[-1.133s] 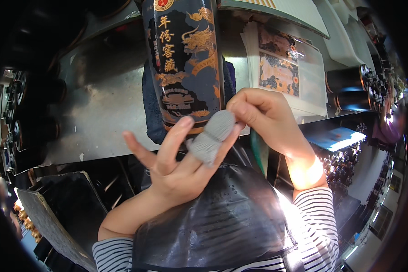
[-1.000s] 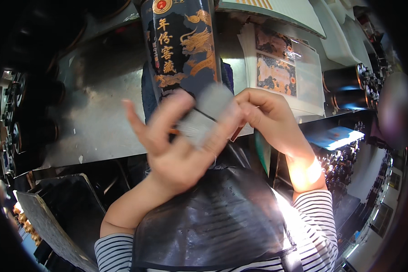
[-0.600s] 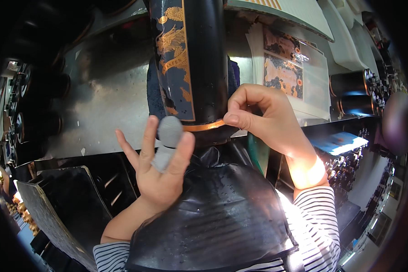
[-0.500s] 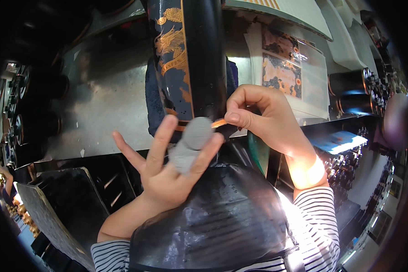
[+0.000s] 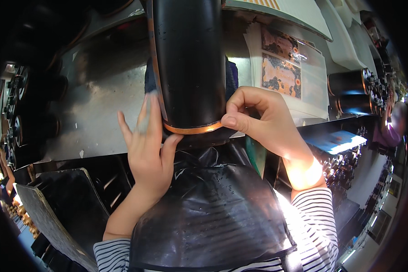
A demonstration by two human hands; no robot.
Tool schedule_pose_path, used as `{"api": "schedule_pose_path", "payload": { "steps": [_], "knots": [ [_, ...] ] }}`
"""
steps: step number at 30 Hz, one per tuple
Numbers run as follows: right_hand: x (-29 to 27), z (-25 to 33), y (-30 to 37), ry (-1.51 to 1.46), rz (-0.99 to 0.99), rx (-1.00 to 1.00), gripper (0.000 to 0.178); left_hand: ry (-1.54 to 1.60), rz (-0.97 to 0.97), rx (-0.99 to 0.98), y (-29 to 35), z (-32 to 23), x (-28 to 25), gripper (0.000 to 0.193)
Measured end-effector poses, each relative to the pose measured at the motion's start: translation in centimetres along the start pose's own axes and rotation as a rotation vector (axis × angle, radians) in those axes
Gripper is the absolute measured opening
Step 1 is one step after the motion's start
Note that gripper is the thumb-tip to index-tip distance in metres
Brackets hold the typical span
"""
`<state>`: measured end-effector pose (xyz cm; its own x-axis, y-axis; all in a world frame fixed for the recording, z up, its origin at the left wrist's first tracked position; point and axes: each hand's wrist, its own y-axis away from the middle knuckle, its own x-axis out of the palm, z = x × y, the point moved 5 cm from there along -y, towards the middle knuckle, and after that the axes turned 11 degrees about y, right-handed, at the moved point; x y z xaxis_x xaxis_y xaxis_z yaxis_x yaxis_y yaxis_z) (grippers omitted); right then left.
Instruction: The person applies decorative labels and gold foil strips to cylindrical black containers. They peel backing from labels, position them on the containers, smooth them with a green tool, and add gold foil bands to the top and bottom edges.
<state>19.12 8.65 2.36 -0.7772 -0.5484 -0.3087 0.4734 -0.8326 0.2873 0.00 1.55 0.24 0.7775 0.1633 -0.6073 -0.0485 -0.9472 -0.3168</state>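
A black cylinder [image 5: 190, 68] with a copper-coloured rim [image 5: 195, 130] lies lengthwise before me, its near end toward my body. My right hand [image 5: 258, 115] pinches the rim at its right side between thumb and bent forefinger. At the left side, my left hand [image 5: 147, 145] has its fingers stretched along the cylinder and its thumb beside the rim. A pale blur covers part of those fingers, so I cannot make out a pad there. Under the cylinder a dark blue cloth [image 5: 231, 75] shows on both sides.
A metal worktop [image 5: 99, 109] extends to the left. Printed sheets [image 5: 281, 75] lie right of the cylinder. More black cylinders [image 5: 349, 84] stand at the right, others [image 5: 36, 129] at the left. A dark board [image 5: 70, 199] leans at the lower left. Another person's purple sleeve [image 5: 391, 136] appears far right.
The cylinder has turned, carrying its gold-patterned panel out of sight to the left. My left hand has moved left to the cylinder's side; its round grey pad no longer shows. My right hand barely moved.
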Motion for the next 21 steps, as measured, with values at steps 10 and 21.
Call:
{"api": "schedule_pose_path", "payload": {
  "steps": [10,21],
  "knots": [
    [-0.4,-0.4,0.2,-0.133,0.013,0.037,0.021,-0.427,0.062,0.373,1.1,-6.0,2.2,0.041],
    [0.4,0.5,0.2,-0.039,-0.028,-0.038,0.020,-0.014,0.021,0.022,-0.8,-0.6,0.0,0.075]
  ]
}}
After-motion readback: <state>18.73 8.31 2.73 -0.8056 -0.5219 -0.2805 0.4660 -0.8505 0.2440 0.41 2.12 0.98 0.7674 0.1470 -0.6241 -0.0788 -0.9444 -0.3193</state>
